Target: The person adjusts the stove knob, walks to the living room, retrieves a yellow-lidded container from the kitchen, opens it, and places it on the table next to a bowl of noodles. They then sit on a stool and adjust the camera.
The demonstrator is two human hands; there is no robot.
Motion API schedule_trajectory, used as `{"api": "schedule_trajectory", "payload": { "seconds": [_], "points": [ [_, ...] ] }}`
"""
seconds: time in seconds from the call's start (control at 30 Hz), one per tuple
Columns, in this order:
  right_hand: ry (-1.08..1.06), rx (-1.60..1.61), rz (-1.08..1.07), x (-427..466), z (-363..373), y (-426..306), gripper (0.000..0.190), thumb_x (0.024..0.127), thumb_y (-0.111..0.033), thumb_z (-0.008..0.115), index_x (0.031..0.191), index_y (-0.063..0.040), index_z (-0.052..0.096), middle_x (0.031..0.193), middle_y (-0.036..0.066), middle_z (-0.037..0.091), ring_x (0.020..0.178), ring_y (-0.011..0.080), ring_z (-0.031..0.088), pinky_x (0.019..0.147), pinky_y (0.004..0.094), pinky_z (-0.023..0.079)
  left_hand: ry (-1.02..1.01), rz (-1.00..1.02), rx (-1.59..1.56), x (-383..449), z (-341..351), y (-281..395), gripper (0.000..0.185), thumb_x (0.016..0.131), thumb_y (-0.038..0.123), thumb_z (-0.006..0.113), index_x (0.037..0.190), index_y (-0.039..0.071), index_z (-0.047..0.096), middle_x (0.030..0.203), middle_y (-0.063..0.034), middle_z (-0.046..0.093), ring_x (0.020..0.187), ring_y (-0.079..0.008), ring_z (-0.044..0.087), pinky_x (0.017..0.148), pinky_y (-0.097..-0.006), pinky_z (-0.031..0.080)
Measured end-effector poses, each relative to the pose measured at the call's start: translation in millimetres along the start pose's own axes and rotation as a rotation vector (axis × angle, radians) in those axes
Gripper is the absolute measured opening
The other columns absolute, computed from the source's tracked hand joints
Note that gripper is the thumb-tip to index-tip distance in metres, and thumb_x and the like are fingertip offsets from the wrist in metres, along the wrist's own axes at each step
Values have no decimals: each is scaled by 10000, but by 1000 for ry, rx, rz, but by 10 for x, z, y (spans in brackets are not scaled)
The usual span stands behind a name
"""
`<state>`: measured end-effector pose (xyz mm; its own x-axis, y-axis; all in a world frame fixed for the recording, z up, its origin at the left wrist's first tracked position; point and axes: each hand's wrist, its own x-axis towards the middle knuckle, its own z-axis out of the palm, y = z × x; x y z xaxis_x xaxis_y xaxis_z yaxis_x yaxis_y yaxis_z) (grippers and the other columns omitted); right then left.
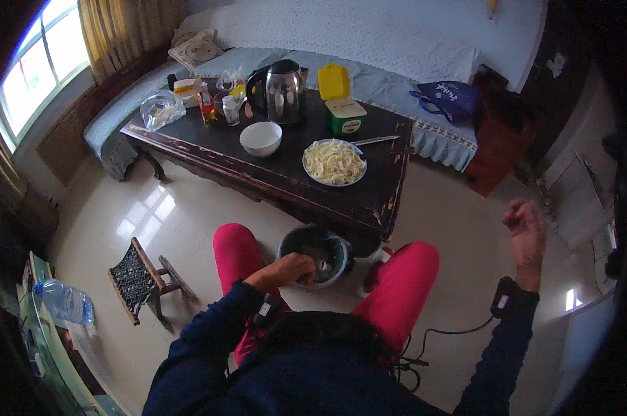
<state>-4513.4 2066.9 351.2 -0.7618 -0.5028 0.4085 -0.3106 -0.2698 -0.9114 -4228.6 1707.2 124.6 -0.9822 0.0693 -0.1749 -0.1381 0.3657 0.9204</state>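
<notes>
My left hand (294, 269) hangs over the near rim of a round, dark-lined basin (339, 249) on the floor between my knees. Its fingers point down, and I cannot make out whether they grip anything. Inside the basin lies something small and pale, too dim to name. Out to the right, beyond my knee, my right hand (527, 226) is raised over the floor with its fingers bent; no object shows in it, and blur hides how far they close. On the low dark wooden table (209, 151) ahead stand a plate of pale sliced strips (335, 162) and a white bowl (261, 139).
An electric kettle (286, 93), a green tub (346, 117) with raised yellow lid, a knife (376, 140) and a plastic bag (161, 110) share the table. At left are a folding stool (136, 275) and a large plastic bottle (66, 302). A cable (456, 332) trails from my right wrist.
</notes>
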Motion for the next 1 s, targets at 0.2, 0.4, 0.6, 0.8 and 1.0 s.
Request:
{"api": "schedule_trajectory", "payload": {
  "seconds": [0.2,0.4,0.6,0.8,1.0],
  "points": [
    [49,-105,-139,13,333,-529,258,916,-285,570,772,-84,497,980,63,524,735,121,539,714,292,448,271,-135,-238,-111,-52,334,367,979,243,407,805,-23,590,814,-89,651,790,-188,597,756,-308,474],
    [-62,452,192,94,598,438,213,920,-265,568,797,-96,533,916,57,549,767,144,536,689,324,459,663,60,-472,-374,-222,503,225,971,230,472,1003,22,551,856,-48,608,854,-161,600,760,-286,479],
    [-143,527,616,-6,980,1359,342,928,-324,545,1138,-56,576,1089,99,609,997,234,589,881,381,470,788,9,-558,-368,-361,559,331,979,234,467,1214,0,469,1137,-105,539,998,-190,576,876,-312,462],
    [-74,540,830,-121,1349,1534,622,935,-439,507,1354,-1,365,1308,142,480,1190,253,477,1017,404,377,754,85,-747,-64,-310,674,542,990,299,453,1407,-17,314,1419,-159,386,1291,-246,407,1076,-334,327],
    [-235,595,744,-79,1467,1607,789,900,-509,535,1410,21,250,1386,155,409,1265,257,393,1047,384,319,761,106,-871,91,-240,781,621,984,346,457,1422,-43,251,1457,-179,315,1328,-262,354,1105,-342,293]
  ]
}}
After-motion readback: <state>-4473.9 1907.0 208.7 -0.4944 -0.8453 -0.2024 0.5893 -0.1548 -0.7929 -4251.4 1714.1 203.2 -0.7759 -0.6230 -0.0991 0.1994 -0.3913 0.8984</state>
